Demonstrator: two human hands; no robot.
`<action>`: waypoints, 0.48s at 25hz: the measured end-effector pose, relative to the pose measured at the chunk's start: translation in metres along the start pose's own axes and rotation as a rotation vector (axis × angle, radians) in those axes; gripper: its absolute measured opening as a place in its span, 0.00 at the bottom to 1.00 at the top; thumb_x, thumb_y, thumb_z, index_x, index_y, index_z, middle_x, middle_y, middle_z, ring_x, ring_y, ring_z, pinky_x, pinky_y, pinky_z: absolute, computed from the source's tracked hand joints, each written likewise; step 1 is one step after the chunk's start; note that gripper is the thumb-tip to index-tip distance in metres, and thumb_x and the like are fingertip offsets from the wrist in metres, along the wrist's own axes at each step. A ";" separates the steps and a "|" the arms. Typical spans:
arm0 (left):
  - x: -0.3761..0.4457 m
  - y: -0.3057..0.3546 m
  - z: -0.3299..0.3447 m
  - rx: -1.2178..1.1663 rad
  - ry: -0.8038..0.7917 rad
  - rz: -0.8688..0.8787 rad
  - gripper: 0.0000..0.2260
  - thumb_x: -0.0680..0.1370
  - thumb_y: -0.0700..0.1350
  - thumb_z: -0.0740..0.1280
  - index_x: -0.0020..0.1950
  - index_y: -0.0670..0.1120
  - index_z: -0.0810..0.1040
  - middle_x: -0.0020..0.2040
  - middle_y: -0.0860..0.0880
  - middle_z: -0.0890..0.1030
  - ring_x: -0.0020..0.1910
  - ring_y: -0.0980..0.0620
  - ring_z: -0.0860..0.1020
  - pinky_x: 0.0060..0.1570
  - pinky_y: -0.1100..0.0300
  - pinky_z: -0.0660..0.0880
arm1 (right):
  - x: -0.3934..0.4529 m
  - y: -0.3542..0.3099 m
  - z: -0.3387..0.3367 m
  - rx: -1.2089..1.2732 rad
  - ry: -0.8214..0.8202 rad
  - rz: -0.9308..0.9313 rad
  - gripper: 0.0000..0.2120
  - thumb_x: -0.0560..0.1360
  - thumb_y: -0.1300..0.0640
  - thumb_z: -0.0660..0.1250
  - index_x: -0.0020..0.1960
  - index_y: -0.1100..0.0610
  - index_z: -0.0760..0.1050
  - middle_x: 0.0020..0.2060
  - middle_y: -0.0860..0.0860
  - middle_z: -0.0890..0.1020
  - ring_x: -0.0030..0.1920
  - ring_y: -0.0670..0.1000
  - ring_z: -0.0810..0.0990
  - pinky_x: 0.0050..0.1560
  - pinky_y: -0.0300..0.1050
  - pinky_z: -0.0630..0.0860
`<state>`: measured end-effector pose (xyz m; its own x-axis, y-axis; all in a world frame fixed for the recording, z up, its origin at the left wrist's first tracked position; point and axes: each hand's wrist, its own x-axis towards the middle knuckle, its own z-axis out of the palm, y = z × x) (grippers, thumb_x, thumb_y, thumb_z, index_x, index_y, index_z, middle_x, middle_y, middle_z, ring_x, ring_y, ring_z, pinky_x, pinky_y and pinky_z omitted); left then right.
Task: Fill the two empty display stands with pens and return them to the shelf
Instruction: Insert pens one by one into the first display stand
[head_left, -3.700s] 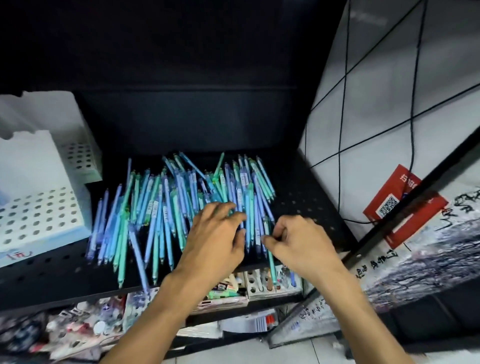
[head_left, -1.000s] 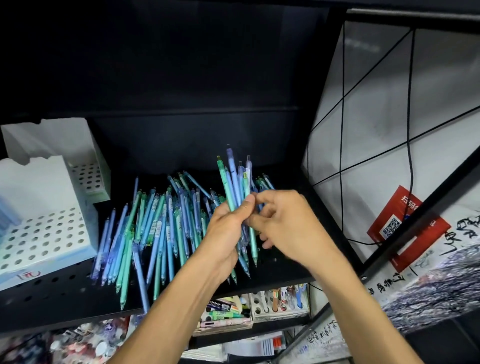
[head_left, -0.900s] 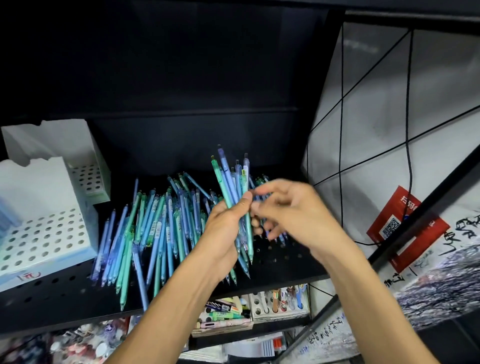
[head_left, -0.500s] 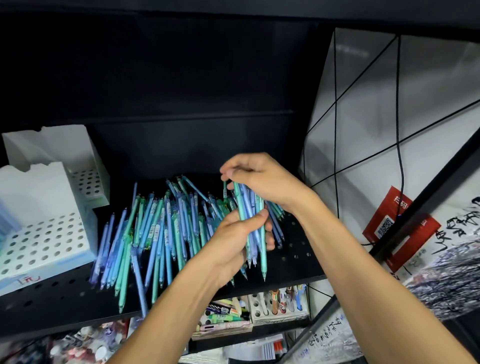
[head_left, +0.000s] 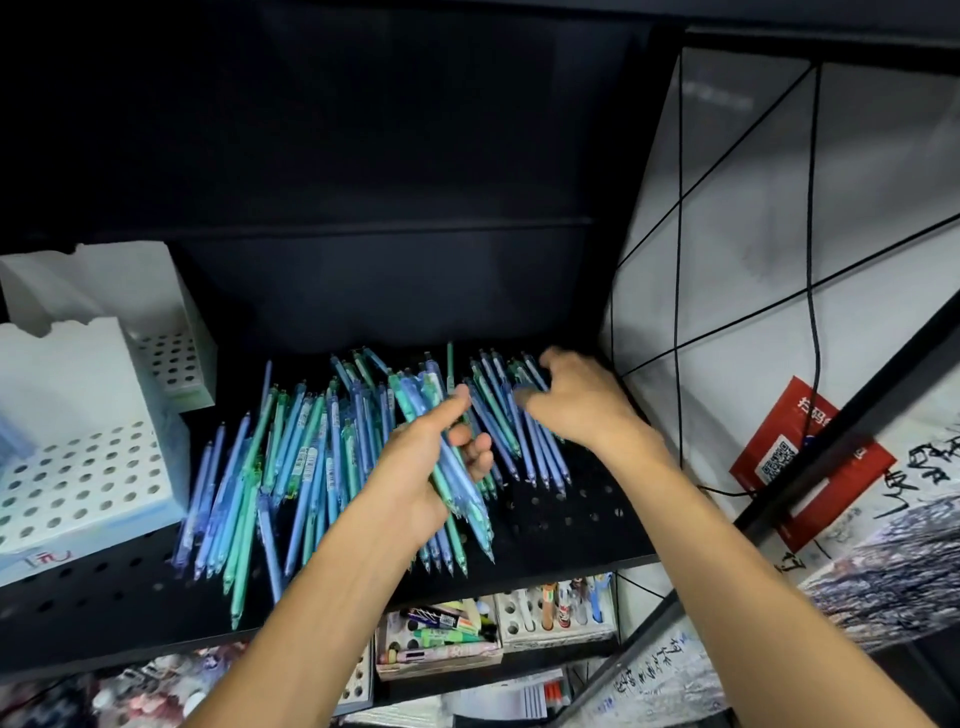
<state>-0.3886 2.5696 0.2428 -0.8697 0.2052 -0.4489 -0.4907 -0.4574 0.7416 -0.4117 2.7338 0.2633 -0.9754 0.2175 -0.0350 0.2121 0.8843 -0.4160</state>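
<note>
The left hand (head_left: 415, 467) grips a bundle of blue and green plastic pens (head_left: 457, 499), thumb over the top and fingers curled beneath; the bundle slants from upper left to lower right, tips pointing toward the front edge of the black perforated metal shelf (head_left: 571, 519).

The right hand (head_left: 576, 400) is above the far right part of the shelf, fingers loosely spread and motion-blurred. It hovers over a small group of blue pens (head_left: 530, 447) lying on the shelf; whether it touches or holds any of them cannot be determined.

A loose pile of blue and green pens (head_left: 291, 452) lies spread on the shelf to the left of the left hand, most running roughly front to back.

Two white perforated display stands occupy the left end of the shelf. The near stand (head_left: 83, 478) shows open holes across its top plate. The far stand (head_left: 166, 353) sits behind it, nearer the back wall, and likewise shows open holes.

Below the shelf, a lower shelf carries stationery boxes (head_left: 441, 639) with assorted markers.
</note>
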 end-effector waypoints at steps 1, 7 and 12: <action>0.001 0.001 -0.002 -0.033 0.000 -0.007 0.08 0.76 0.47 0.72 0.51 0.45 0.78 0.27 0.51 0.70 0.27 0.53 0.74 0.29 0.59 0.77 | 0.002 0.003 0.008 -0.066 -0.106 0.044 0.20 0.76 0.47 0.68 0.62 0.57 0.73 0.61 0.55 0.78 0.60 0.58 0.77 0.53 0.47 0.75; 0.005 0.002 -0.004 -0.062 -0.035 -0.007 0.08 0.77 0.47 0.71 0.50 0.45 0.77 0.28 0.50 0.69 0.25 0.54 0.69 0.25 0.60 0.73 | 0.012 0.001 0.020 -0.157 -0.187 0.096 0.31 0.74 0.47 0.70 0.71 0.60 0.66 0.71 0.59 0.65 0.68 0.62 0.69 0.61 0.51 0.73; 0.005 -0.001 -0.002 -0.023 -0.049 -0.003 0.09 0.76 0.48 0.72 0.51 0.45 0.77 0.28 0.50 0.70 0.26 0.53 0.69 0.28 0.59 0.73 | 0.012 0.000 0.022 -0.202 -0.230 0.115 0.31 0.75 0.47 0.70 0.72 0.60 0.66 0.71 0.60 0.64 0.67 0.62 0.70 0.60 0.50 0.74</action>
<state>-0.3928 2.5693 0.2386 -0.8703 0.2485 -0.4252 -0.4920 -0.4763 0.7288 -0.4251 2.7273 0.2434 -0.9274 0.2421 -0.2853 0.3067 0.9285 -0.2092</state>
